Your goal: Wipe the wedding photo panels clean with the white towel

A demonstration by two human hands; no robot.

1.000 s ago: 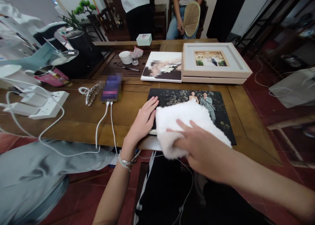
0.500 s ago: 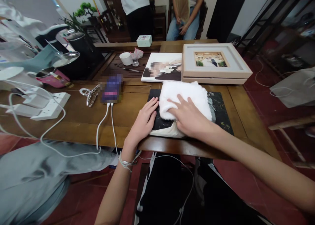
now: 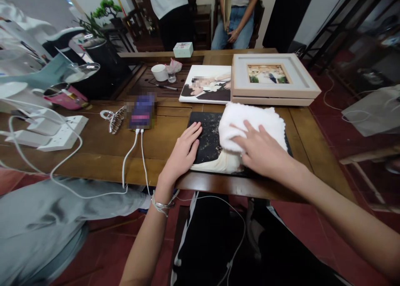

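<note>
A dark photo panel (image 3: 206, 142) with a pale dress-like shape along its near side lies flat by the table's front edge. Flat against its left edge rests my left hand (image 3: 184, 150), open, fingers stretched out and holding nothing. My right hand (image 3: 261, 148) presses a fluffy white cloth (image 3: 253, 121) onto the panel's right part, fingers spread over it and a fold caught near the thumb. Under the cloth most of the panel's right side is hidden. Light specks show on the dark surface left of the cloth.
Behind the panel lie a photo print (image 3: 208, 84) and a box frame (image 3: 275, 75). To the left are a phone (image 3: 142, 111) with white cables, a claw clip (image 3: 114, 120) and a power strip (image 3: 67, 131). A white cup (image 3: 160, 72) stands farther back. People are nearby.
My right hand has slid the white cloth to the right across the panel, uncovering more of its dark middle. My left hand has stayed in place.
</note>
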